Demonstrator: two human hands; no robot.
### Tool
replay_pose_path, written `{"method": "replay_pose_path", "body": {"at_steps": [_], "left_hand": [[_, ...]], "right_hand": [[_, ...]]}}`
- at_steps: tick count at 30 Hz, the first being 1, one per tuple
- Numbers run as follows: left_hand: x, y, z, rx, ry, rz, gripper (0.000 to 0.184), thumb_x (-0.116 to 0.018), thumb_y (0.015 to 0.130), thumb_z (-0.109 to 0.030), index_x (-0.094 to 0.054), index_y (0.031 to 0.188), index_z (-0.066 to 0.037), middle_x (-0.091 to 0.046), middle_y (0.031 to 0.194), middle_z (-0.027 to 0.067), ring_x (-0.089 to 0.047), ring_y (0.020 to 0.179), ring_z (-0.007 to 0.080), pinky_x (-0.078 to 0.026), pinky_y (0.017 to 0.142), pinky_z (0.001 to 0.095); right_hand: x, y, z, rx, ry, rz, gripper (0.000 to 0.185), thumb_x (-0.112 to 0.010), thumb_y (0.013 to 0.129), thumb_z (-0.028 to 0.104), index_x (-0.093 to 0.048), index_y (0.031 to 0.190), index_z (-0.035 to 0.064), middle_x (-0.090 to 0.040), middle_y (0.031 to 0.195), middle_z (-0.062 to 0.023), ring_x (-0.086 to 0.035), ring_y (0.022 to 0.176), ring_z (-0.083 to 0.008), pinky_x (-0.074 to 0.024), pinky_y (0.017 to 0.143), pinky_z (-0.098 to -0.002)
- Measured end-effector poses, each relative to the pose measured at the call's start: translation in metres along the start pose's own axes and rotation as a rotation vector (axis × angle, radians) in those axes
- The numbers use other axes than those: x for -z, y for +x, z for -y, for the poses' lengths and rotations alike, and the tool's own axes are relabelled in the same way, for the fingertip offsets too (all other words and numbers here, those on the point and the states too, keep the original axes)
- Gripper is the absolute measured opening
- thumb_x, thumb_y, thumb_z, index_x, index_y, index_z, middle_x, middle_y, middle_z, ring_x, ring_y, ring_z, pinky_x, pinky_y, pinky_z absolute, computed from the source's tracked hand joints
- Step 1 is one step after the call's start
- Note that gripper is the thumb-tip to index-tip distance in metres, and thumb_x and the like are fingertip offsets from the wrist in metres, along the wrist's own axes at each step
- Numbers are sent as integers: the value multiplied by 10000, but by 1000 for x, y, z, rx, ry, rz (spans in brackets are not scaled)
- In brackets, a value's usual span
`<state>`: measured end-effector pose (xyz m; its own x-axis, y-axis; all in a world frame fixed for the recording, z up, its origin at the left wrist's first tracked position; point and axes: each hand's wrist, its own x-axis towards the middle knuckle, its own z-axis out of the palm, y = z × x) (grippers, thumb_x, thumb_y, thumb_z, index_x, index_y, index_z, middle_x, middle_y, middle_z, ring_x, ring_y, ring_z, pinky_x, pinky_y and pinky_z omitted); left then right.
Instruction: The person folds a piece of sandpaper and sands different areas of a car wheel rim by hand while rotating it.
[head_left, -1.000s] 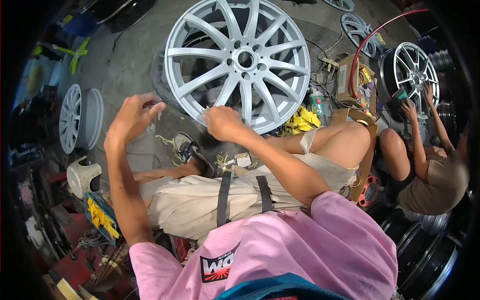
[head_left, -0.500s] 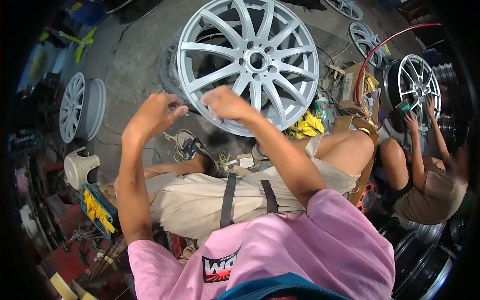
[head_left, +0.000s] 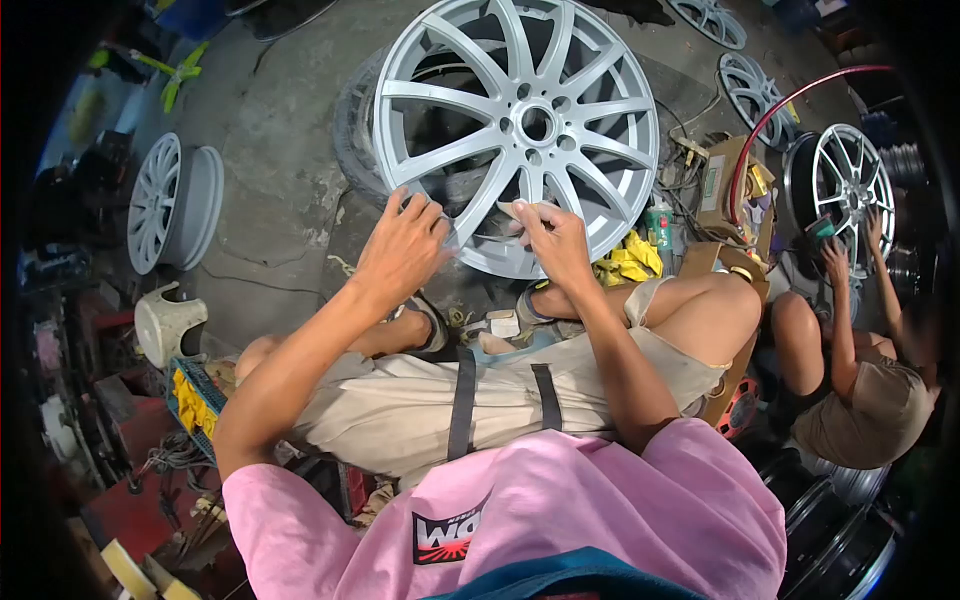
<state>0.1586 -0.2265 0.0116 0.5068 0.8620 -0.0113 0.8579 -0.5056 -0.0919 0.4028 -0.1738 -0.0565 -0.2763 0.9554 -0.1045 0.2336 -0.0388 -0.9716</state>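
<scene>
A large silver-grey multi-spoke wheel rim [head_left: 537, 124] lies face up on a dark tyre [head_left: 362, 130] in front of me. My left hand [head_left: 408, 240] is at the rim's near left edge, back of the hand up, fingers bent and partly blurred; whether it holds anything is hidden. At the near edge of the rim, my right hand [head_left: 552, 238] pinches a small tan piece [head_left: 508, 209] between thumb and fingers, over the spokes.
Another rim [head_left: 165, 205] stands at the left near a white stool [head_left: 170, 325]. Yellow cloth [head_left: 632, 260], a green bottle [head_left: 660, 228] and a cardboard box [head_left: 716, 185] are at the right. A co-worker [head_left: 860, 400] handles a rim [head_left: 852, 180] there.
My left hand has moved right to the rim's near edge. My right hand has also moved right, and a small tan piece now shows in it. The view has shifted slightly.
</scene>
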Motion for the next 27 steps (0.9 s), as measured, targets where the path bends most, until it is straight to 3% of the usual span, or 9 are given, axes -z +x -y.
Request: {"method": "replay_pose_path", "body": {"at_steps": [2, 8, 11, 13, 15, 17, 19, 22, 27], "left_hand": [[1, 4, -6, 21, 23, 38, 367, -749, 933, -354, -744, 1080, -19, -636, 1131, 106, -581, 1182, 278, -392, 1169, 493], [8, 6, -9, -66, 21, 87, 346, -738, 946, -340, -741, 1031, -5, -631, 1096, 119, -604, 1146, 295, -420, 1147, 472], [38, 8, 1, 24, -270, 162, 311, -724, 962, -273, -729, 1058, 23, -637, 1147, 151, -657, 1073, 331, -512, 1051, 432], [45, 8, 15, 196, -236, -72, 357, -701, 984, -218, -691, 1221, 48, -629, 1314, 193, -706, 1036, 381, -582, 930, 432], [47, 10, 28, 281, -182, -89, 437, -682, 1000, -230, -628, 1326, 56, -593, 1404, 217, -716, 1034, 405, -593, 894, 452], [45, 13, 33, 374, -134, -116, 523, -662, 1017, -242, -566, 1430, 64, -556, 1494, 242, -727, 1031, 429, -603, 858, 472], [41, 19, 30, 445, -79, 43, 648, -634, 1036, -294, -443, 1543, 62, -447, 1600, 281, -737, 989, 455, -606, 842, 503], [35, 31, 27, 508, -93, 30, 680, -621, 1038, -328, -418, 1546, 76, -423, 1607, 310, -742, 895, 475, -613, 805, 519], [25, 52, 44, 518, -106, -133, 644, -625, 1036, -314, -434, 1551, 22, -450, 1580, 321, -740, 862, 482, -614, 761, 533]], "right_hand": [[4, -1, -3, 226, -252, -83, 217, -716, 997, 218, -816, 1062, 37, -681, 807, -166, -649, 709, -351, -500, 683, -419], [-1, -14, -4, 296, -273, -64, 197, -733, 974, 188, -807, 1042, 19, -688, 898, -181, -672, 797, -375, -517, 732, -440], [-2, -16, -16, 339, -254, -78, 193, -738, 962, 177, -804, 1054, 20, -690, 901, -180, -680, 816, -382, -525, 754, -448], [0, -16, -12, 279, -238, -51, 187, -737, 954, 168, -801, 1048, 20, -699, 914, -180, -685, 832, -384, -532, 771, -445], [2, -12, -11, 256, -202, -43, 178, -735, 951, 164, -792, 1025, 13, -708, 938, -182, -693, 859, -386, -534, 779, -442], [1, -9, -10, 268, -153, -84, 174, -747, 933, 163, -763, 990, -1, -717, 913, -175, -696, 807, -357, -532, 745, -432], [3, -8, -7, 166, -49, -99, 186, -761, 919, 174, -717, 921, -7, -703, 801, -137, -660, 675, -257, -508, 655, -387], [8, -9, -9, 101, -120, -61, 216, -769, 914, 188, -670, 881, -1, -673, 707, -86, -588, 604, -142, -464, 587, -335], [1, -8, -27, -8, 48, -56, 228, -773, 925, 193, -655, 895, 1, -665, 688, -57, -560, 604, -87, -448, 574, -310]]}}
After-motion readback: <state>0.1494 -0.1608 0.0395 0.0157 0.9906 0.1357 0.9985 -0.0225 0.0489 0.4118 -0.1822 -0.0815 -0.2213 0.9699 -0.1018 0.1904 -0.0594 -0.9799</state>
